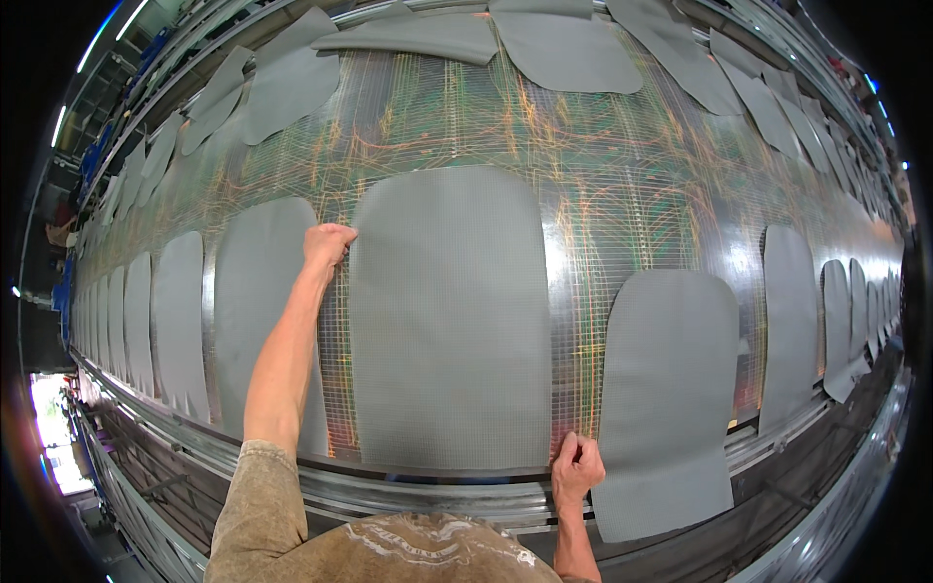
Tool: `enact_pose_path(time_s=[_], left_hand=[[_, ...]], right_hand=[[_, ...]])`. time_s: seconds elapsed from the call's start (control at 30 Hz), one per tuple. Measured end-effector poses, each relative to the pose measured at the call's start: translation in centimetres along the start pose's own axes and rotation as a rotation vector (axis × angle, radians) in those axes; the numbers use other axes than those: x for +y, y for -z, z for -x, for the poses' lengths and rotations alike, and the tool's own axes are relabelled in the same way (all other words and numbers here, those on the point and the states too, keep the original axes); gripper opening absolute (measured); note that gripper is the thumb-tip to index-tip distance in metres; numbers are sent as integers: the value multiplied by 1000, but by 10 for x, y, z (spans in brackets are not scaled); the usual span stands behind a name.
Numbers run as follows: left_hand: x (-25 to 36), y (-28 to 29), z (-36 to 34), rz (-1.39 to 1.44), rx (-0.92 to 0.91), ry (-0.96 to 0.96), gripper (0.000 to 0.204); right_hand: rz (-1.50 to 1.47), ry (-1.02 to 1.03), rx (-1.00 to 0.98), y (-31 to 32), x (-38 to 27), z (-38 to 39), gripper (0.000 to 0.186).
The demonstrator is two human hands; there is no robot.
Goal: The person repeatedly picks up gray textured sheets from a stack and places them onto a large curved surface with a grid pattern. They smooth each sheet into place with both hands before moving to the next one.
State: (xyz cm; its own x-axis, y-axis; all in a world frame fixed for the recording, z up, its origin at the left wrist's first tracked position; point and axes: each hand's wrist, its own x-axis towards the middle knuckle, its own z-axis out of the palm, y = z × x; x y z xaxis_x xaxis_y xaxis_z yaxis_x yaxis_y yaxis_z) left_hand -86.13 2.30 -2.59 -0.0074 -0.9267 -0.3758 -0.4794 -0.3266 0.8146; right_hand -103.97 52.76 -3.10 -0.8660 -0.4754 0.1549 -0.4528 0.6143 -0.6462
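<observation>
Neighbouring grey sheets [669, 389] [258, 291] on wire-mesh belt [603, 185]; more sheets [564, 49] along far edge.

Mottled tan short-sleeved shirt [292, 505], bare forearms.

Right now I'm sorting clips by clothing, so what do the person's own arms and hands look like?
Both hands are bare: no gloves, rings or watch show on the left hand or the right hand. The forearms are bare too. The left arm comes out of a short sleeve of mottled tan fabric, part of a shirt with a pale pattern across the chest. No sleeve shows on the right arm.
</observation>
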Motion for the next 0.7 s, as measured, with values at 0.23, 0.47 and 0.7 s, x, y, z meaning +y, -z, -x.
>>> enact_pose_path(time_s=[0.23,0.47,0.7], left_hand=[[-1,0,1,-33,20,-38,10],[-1,1,1,-72,-8,-36,12],[-9,15,-5,-34,-50,-29,14]], right_hand=[[-2,3,-1,0,0,-1,16],[7,7,17,0,2,3,17],[-5,79,47,-5,6,-3,14]])
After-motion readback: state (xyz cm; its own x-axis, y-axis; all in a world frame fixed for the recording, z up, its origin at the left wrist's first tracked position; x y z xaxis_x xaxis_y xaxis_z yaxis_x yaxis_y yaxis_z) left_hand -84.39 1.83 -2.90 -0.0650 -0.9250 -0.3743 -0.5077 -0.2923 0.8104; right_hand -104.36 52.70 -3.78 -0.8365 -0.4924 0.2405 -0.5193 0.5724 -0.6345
